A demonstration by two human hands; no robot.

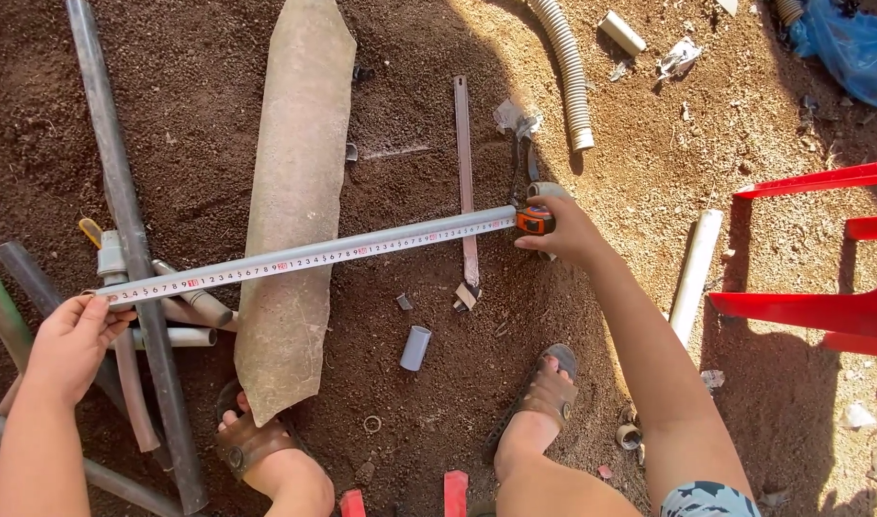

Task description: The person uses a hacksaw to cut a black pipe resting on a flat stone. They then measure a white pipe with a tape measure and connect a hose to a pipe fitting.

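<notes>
While my left hand (70, 345) pinches the free end of the tape blade (314, 254) against the end of a grey pipe (362, 241) at nine o'clock, my right hand (568, 230) is closed around the orange tape measure case (534, 221) at two o'clock, pressing it at the pipe's far end. That pipe runs slantwise between both hands, with the blade laid along it, and crosses over a long curved slab (295, 201) lying on the ground (438, 383).

Just under my left hand sits a heap of dark and pale pipes (142, 316). Near the right hand a thin metal strip (465, 182) lies upright at twelve o'clock, a ribbed hose (568, 72) beyond it, a white pipe (695, 273) at three, and a short grey coupling (416, 347) at six between my sandalled feet (539, 397). A red plastic chair (831, 249) stands at the far right.

I judge the risk is slippage: since the pipe rests across the rounded slab, it could rock or roll, and the blade could slide off its curve if either pinch eases, spoiling the reading.
</notes>
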